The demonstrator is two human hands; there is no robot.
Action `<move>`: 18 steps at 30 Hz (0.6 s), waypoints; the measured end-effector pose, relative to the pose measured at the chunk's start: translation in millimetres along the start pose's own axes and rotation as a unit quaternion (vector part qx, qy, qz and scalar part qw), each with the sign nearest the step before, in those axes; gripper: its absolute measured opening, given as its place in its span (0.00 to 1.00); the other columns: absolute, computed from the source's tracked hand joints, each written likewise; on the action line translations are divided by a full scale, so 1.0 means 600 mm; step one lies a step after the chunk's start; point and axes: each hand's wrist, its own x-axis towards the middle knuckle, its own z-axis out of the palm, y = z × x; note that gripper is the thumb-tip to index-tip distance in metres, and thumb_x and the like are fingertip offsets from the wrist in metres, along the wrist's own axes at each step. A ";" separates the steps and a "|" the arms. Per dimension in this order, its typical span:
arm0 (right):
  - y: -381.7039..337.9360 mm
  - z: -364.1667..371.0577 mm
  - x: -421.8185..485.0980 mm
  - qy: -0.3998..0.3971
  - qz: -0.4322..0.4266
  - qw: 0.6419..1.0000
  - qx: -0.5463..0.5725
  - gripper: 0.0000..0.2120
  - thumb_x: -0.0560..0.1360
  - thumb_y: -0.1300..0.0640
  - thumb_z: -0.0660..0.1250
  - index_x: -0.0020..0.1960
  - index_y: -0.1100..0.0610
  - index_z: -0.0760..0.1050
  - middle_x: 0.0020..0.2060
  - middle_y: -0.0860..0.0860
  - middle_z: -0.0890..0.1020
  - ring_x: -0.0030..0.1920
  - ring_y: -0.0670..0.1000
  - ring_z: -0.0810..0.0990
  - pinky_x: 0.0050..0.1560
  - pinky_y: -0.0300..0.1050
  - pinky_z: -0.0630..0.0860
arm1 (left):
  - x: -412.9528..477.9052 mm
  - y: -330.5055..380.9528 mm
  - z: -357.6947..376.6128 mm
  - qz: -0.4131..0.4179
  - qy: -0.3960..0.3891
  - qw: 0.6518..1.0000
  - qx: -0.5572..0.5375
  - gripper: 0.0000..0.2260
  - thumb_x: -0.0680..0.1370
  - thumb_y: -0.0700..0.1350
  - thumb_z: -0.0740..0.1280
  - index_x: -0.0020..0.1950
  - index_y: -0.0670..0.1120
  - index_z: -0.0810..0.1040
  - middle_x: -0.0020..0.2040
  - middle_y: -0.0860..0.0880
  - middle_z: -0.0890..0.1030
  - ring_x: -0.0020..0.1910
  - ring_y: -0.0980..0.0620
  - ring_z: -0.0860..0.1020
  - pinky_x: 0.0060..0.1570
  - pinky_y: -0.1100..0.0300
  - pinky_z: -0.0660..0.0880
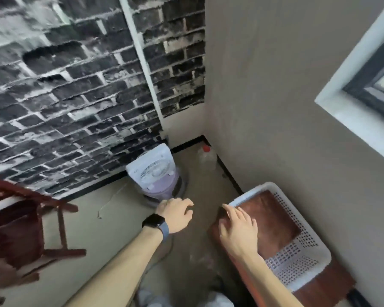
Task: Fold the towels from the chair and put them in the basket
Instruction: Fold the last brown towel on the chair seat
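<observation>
Resting right hand (238, 231), fingers straight, on brown towel (273, 220) at basket (253, 191) edge; holding left hand (177, 214) loose, empty, above floor (200, 251).

brown towel (273, 220), white perforated basket (297, 260), dark red chair (20, 231).

The chair (20, 229) is smeared by blur and cut off by the left edge, so what lies on its seat cannot be made out. The right hand (239, 231) covers the near left corner of the brown towel (273, 220) in the basket (306, 269). The wooden surface (326, 286) beneath runs off the bottom edge. The left hand (175, 214) hides the base of the fan (153, 171). The window (372, 80) is cropped at the right, and the red-capped bottle (206, 155) is blurred.
</observation>
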 end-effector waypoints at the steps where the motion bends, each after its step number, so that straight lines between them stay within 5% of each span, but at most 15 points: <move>1: -0.050 0.000 0.000 0.007 -0.062 0.998 0.005 0.23 0.76 0.47 0.60 0.71 0.43 0.71 0.67 0.43 0.77 0.73 0.52 0.69 0.70 0.59 0.67 | -0.032 -0.042 -0.012 -0.035 0.039 0.997 -0.053 0.17 0.79 0.54 0.57 0.67 0.54 0.73 0.62 0.50 0.79 0.62 0.46 0.76 0.60 0.54 0.71; 5: -0.268 0.037 -0.011 0.010 -0.259 0.966 0.021 0.20 0.74 0.48 0.62 0.66 0.48 0.75 0.58 0.47 0.83 0.63 0.57 0.78 0.63 0.55 0.74 | -0.188 -0.219 -0.043 -0.169 0.155 0.957 -0.177 0.14 0.80 0.49 0.62 0.65 0.52 0.76 0.57 0.48 0.82 0.58 0.45 0.79 0.49 0.60 0.69; 10: -0.540 0.132 -0.096 -0.036 -0.400 0.916 0.005 0.16 0.75 0.45 0.58 0.57 0.50 0.77 0.47 0.50 0.83 0.51 0.60 0.80 0.51 0.52 0.77 | -0.425 -0.435 -0.018 -0.305 0.250 0.888 -0.235 0.19 0.76 0.56 0.58 0.64 0.55 0.76 0.59 0.51 0.82 0.57 0.46 0.80 0.52 0.56 0.75; 18: -0.880 0.321 -0.304 -0.171 -0.508 0.844 0.032 0.16 0.78 0.49 0.67 0.66 0.45 0.76 0.61 0.47 0.81 0.64 0.55 0.75 0.64 0.50 0.72 | -0.744 -0.723 0.076 -0.458 0.301 0.777 -0.310 0.14 0.79 0.53 0.62 0.65 0.56 0.75 0.58 0.55 0.82 0.56 0.50 0.80 0.54 0.57 0.76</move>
